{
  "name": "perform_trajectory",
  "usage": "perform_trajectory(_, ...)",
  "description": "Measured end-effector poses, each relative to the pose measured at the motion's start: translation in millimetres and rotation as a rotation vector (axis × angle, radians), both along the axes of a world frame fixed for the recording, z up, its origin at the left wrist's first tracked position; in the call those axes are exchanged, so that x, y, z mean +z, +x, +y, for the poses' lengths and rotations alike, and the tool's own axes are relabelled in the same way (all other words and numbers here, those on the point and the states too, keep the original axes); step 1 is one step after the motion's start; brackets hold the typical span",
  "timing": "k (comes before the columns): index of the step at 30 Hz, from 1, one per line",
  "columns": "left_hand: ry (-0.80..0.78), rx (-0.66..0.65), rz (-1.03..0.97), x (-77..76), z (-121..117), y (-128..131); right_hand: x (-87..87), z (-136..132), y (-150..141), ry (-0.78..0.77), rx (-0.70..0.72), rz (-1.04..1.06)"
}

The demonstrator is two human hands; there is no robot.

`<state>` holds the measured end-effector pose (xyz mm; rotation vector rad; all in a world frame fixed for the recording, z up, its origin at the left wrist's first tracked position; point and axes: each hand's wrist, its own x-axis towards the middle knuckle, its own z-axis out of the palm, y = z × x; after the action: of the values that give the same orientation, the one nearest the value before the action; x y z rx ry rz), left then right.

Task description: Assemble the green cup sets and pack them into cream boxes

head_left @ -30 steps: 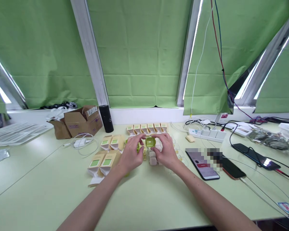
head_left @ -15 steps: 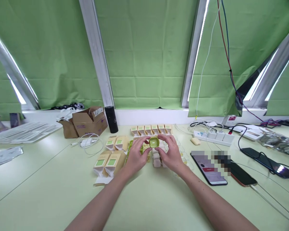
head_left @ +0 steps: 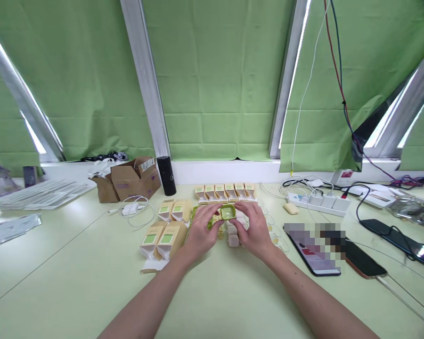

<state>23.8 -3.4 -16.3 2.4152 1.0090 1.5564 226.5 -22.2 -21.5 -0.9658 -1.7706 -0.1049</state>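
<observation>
Between my hands, a small square green cup point(head_left: 228, 212) with rounded corners is held up over the table, its hollow side toward me. The fingers and thumb of my left hand point(head_left: 205, 228) pinch its left edge. My right hand point(head_left: 254, 228) grips the right edge the same way. Beneath and behind the hands lie pale rounded blocks point(head_left: 233, 241), more green pieces point(head_left: 194, 212) and small yellow pieces point(head_left: 220, 232), partly covered by my fingers. To the left stand cream boxes with green labels point(head_left: 171, 239). Clear plastic pieces point(head_left: 279, 242) lie right of my right hand.
A row of small cream boxes point(head_left: 229, 192) lines the back, with a black bottle point(head_left: 166, 175) and an open cardboard box point(head_left: 132, 181) to its left. On the right are a phone point(head_left: 313, 252), a second phone point(head_left: 365, 259), a power strip point(head_left: 318, 203) and loose cables.
The whole view has shifted slightly, so things sit a little further right. Both hands still hold the green cup, which has tipped a little and shows more of its inside.
</observation>
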Motion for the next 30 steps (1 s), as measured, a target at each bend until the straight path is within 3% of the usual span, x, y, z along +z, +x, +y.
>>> perform_trajectory(21,-0.236,0.041,-0.206,7.1,-4.9,7.2,2.9,-5.1,-3.9,-0.058,0.075,0.053)
perform_trajectory(30,-0.39,-0.064,-0.222,11.7,-8.2,12.7,6.6,-7.1,-6.1,-0.064,0.104,0.053)
